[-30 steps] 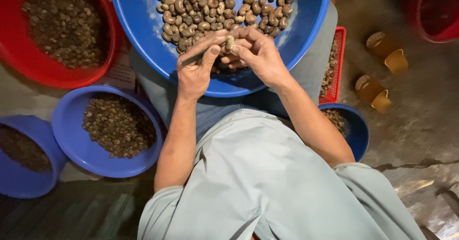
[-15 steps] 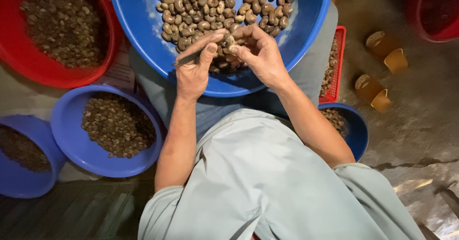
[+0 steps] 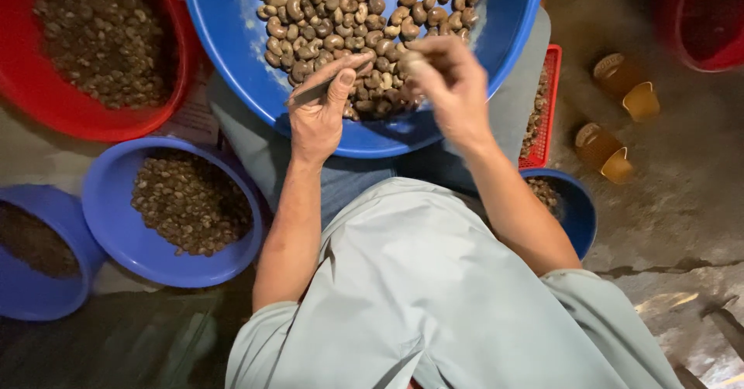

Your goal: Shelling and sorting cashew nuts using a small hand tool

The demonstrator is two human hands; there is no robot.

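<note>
I pinch a brown, kidney-shaped nut [image 3: 408, 63] in my right fingertips above the heaped nuts [image 3: 349, 17] filling my big blue bowl [image 3: 232, 40]; my left hand grips a thin tool [image 3: 314, 92].

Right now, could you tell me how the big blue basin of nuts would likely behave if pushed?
The big blue basin probably feels heavy, being heaped with nuts. Resting on the person's lap, it may tip rather than slide. Its thin plastic rim likely flexes.
</note>
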